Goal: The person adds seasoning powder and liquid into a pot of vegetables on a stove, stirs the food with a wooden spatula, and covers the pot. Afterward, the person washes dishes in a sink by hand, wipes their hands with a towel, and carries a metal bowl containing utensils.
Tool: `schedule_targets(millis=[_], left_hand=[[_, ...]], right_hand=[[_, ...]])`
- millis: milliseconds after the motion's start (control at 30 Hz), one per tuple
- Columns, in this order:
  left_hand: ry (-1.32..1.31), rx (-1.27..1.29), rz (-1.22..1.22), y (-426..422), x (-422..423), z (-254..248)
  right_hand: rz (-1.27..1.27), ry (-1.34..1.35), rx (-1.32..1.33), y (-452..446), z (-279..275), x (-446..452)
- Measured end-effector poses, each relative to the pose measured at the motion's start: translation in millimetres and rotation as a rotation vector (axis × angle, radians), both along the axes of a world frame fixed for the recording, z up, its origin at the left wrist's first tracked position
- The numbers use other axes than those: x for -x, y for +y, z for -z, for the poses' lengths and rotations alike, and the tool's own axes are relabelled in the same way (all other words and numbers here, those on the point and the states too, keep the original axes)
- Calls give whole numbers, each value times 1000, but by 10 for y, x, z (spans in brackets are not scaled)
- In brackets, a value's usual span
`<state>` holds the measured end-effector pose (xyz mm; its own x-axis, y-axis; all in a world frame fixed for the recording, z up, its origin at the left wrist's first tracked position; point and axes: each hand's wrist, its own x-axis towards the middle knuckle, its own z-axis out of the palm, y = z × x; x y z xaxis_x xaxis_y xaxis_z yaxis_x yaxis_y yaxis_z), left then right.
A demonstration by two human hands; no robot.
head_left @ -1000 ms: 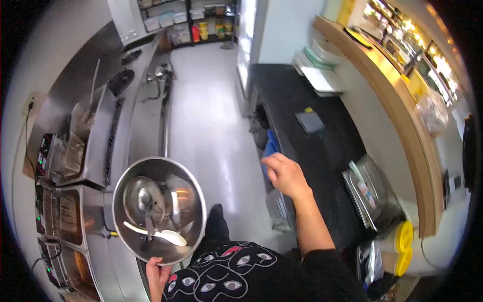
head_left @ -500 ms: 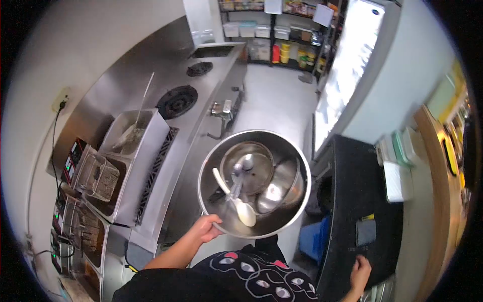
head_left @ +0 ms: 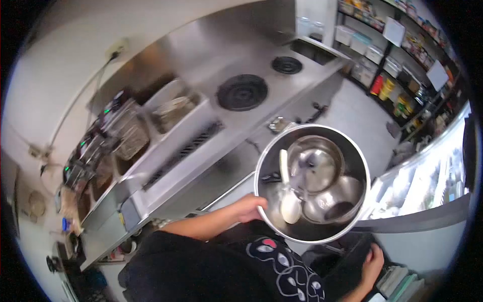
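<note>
A large, deep metal pot (head_left: 318, 232) hangs in front of my body, its mouth facing up. My left hand (head_left: 251, 208) is closed on its left rim, thumb over the edge. In the pot lie a round metal bowl (head_left: 329, 166), a second, tilted metal bowl (head_left: 346, 194) and a white spoon (head_left: 291, 207) with its handle pointing away from me. Something clear and shiny beside the spoon is hard to make out. My right hand (head_left: 372, 262) is below the pot's right side, apart from it, fingers loosely bent with nothing seen in them.
On the left runs a steel counter with two black burners (head_left: 242, 92) and fryers with wire baskets (head_left: 132, 136). Shelves (head_left: 375, 75) with tubs and bottles stand at the back. A lit glass-fronted fridge (head_left: 427, 181) is on the right, with plastic containers (head_left: 397, 282) near my right hand.
My view has turned to the right and tilted. The pot, still in my left hand, now sits further right in view, close to the fridge. My right hand has stayed free.
</note>
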<state>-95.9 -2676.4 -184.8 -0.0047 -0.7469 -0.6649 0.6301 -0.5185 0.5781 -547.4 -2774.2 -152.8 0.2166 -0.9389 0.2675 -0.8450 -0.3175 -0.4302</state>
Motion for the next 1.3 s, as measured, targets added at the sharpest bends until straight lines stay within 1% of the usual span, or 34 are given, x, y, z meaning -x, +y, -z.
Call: schedule_targets(millis=[33,67,100,133,167,200,233,267,300,367,433,500,533,600,667,700,733,767,833,867,967,1000,1067,1100,1200,1300], left_hand=[[36,26,-20,-142,-47,74],[62,50,-46,-277,-80,35],[122,59,-52,-474,-120,88],[122,63,-77,-678,-137,112],[118,61,-76,-898,-171,151],[112,61,-84,-1170,-185,169],[110,63,-90,-1460,-160,130],[102,60,-105,-1729,-150,70],[112,60,-121,-1798,-335,58],[199,70,-88,-2359,-528,147],[249,72,-52,-2855,-684,204],[274,115,-28,-3485,-772,153],[260,134,-32,-3717,-621,49],[235,185,-45,-4250,-579,-33],[203,222,-65,-4725,-588,-87],[185,235,-72,-4983,-421,-116],[167,253,-85,-5199,-403,-118],[196,240,-108,-5245,-450,-9],[198,233,-166,-5672,-397,-11],[155,239,-227,-5834,-356,-36],[91,229,-311,-6311,-121,-215],[114,221,-362,-6080,-47,39],[118,182,-419,-6213,-43,216],[114,171,-448,-6183,-14,273],[30,175,-535,-6448,97,337],[30,201,-608,-6614,143,541]], right_hand=[[79,49,-221,-245,-226,-215],[-25,47,-33,-475,-134,-206],[4,76,-25,-705,-172,-286],[54,94,-188,-925,-264,-343],[19,58,-71,-1142,-154,-324],[77,66,-114,-1323,-96,-303],[83,15,-144,-1520,17,-224],[119,52,-165,-1666,103,-197],[156,106,-182,-1555,75,-362],[190,129,-270,-1748,96,-365],[257,86,-331,-1923,127,-380],[323,80,-353,-2094,132,-394],[347,99,-350,-2096,97,-335],[377,105,-349,-2276,140,-296],[437,21,-421,-2535,283,-246],[468,-19,-450,-2695,338,-38],[495,-55,-471,-2894,362,-16],[507,-12,-527,-2969,355,27],[400,72,-487,-3562,420,153],[389,120,-506,-3901,413,156],[211,157,-446,-5024,505,289],[140,182,-400,-5165,628,332],[22,202,-312,-5926,631,240],[-35,215,-261,-6183,611,190],[-185,106,-201,-7119,589,-49],[-272,201,-232,-7652,667,-180]])
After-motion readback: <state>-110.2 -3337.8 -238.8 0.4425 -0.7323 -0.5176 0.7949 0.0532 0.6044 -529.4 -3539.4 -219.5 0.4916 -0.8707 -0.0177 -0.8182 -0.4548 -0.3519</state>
